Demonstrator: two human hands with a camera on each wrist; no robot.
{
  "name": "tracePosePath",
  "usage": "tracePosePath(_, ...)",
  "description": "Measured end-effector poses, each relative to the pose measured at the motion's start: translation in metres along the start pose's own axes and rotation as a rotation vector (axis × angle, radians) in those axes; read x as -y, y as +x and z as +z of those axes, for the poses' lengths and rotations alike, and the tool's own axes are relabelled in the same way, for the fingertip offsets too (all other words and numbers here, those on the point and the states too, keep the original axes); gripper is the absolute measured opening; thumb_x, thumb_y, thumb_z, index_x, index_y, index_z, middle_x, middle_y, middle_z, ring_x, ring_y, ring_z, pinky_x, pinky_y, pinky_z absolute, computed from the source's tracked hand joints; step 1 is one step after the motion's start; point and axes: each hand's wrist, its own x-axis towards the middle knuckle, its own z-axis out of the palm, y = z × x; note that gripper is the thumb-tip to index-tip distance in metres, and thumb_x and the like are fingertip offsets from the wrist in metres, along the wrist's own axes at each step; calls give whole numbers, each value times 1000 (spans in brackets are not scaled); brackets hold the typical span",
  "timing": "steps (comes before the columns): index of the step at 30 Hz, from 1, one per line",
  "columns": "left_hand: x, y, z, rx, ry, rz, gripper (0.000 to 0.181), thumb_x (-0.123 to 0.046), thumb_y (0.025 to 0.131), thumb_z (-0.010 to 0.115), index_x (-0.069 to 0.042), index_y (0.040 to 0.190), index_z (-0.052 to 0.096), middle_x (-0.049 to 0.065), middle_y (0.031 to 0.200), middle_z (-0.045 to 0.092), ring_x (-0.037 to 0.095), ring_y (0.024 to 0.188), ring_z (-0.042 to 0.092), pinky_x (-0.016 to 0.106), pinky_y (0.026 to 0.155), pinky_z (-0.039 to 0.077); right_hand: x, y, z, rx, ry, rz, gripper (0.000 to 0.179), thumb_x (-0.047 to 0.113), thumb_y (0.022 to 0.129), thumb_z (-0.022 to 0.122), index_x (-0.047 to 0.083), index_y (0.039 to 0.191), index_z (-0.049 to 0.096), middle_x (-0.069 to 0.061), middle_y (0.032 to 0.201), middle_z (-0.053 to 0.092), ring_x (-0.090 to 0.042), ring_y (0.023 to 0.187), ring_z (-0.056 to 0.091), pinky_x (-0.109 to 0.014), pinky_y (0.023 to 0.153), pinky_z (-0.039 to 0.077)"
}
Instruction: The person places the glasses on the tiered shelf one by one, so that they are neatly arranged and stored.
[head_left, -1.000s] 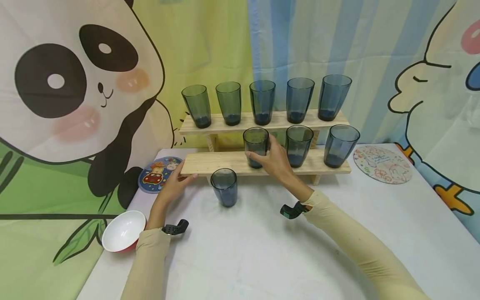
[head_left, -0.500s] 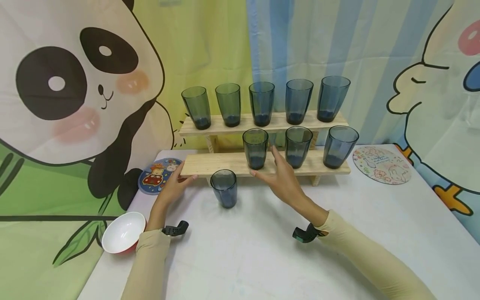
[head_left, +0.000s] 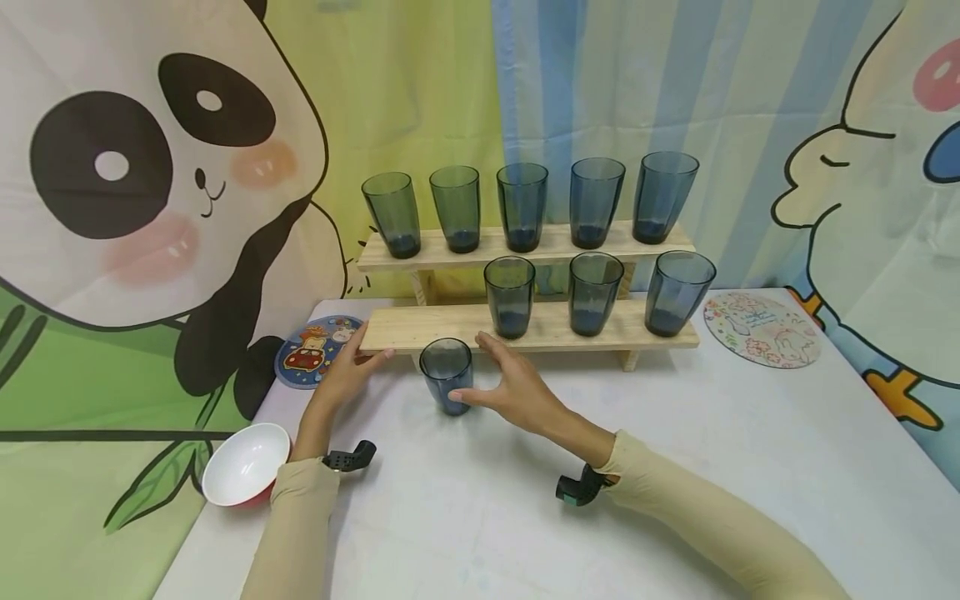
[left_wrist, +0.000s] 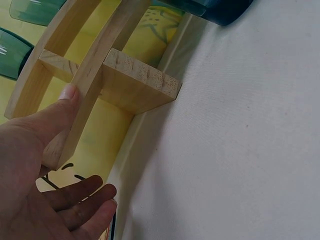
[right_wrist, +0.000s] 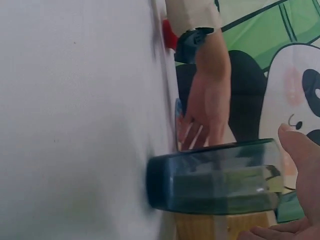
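Note:
A blue-grey glass tumbler stands upright on the white table, in front of the lower board. My right hand is beside it, thumb and fingers spread apart, the thumb overlapping the glass in the head view. From the right wrist, the tumbler appears sideways near the spread thumb and fingers. My left hand holds the left end of the wooden two-step shelf. In the left wrist view its thumb presses the board's edge, the other fingers reaching past the end.
On the lower board stand three tumblers; the upper board carries several more in a row. A white bowl with a red outside sits at left. Round mats lie at left and right. Printed curtains hang behind.
My right hand has let go of the left tumbler on the lower board and moved left and down to the one on the table. My left hand stays at the shelf end.

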Motion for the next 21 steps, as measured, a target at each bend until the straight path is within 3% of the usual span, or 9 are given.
tracePosePath(9, 0, 0, -1, -4, 30, 10, 92, -39, 105, 67, -17, 172, 8, 25, 172, 23, 47, 153, 35, 61, 124, 31, -8, 20, 30, -12, 25, -45, 106, 46, 85, 89, 3, 164, 33, -15, 157, 53, -30, 141, 57, -46, 113, 50)
tracePosePath(21, 2, 0, -2, -6, 44, 16, 91, -36, 105, 67, -13, 171, 8, 28, 170, 24, 49, 152, 35, 62, 125, 28, -9, 21, 37, -38, 72, -63, 85, 36, 87, 89, 12, 157, 48, -7, 145, 63, -24, 132, 64, -41, 110, 53)
